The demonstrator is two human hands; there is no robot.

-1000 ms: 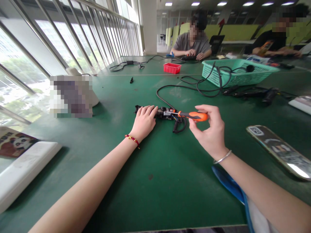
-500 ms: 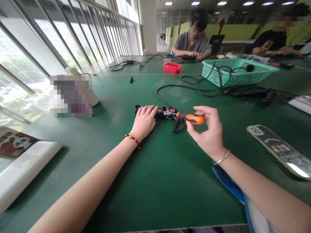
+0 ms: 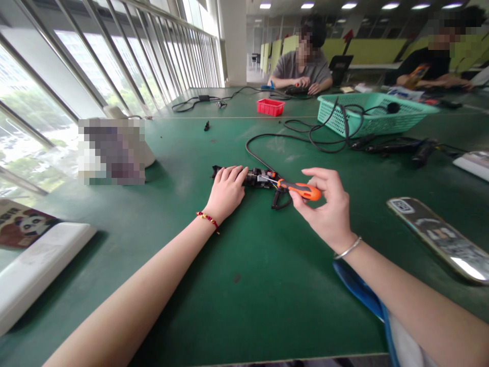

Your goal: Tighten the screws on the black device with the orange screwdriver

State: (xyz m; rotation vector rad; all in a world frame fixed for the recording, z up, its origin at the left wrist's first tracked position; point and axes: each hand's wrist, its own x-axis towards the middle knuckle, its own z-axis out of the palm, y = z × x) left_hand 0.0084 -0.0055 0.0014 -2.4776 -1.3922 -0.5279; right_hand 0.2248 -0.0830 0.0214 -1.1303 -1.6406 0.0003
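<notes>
Orange-handled screwdriver (image 3: 300,190) is pinched in the right hand (image 3: 326,211) btwn thumb and the first fingers, the rest of the fingers loosely curled. The shaft slants down-left, w/ its tip at the exposed middle of a small black device (image 3: 261,178) lying on the green table (image 3: 244,285). The left hand (image 3: 226,193) lies over the device's far-left end, fingers pressed together and curled on top, pinning it flat. The end of the device under that palm is hidden.

A black cable (image 3: 263,140) runs from the device's right end in a loop toward the teal basket (image 3: 376,120). Also on the table: a red bin (image 3: 270,107) further back, a phone (image 3: 439,237) off to the right, a white box (image 3: 34,270) at near left. 2 other people sit at the far side, their hands on their own work.

Step in hand, as I read it: tip is being set into a fastener or part in the device's open section. Can't tell if it's fully seated, too small to see. Next move calls for the tip dead in line w/ the fastener, light downward pressure thru the handle, and firm hold-down from the left hand so the body doesn't roll or slide on the cable.
</notes>
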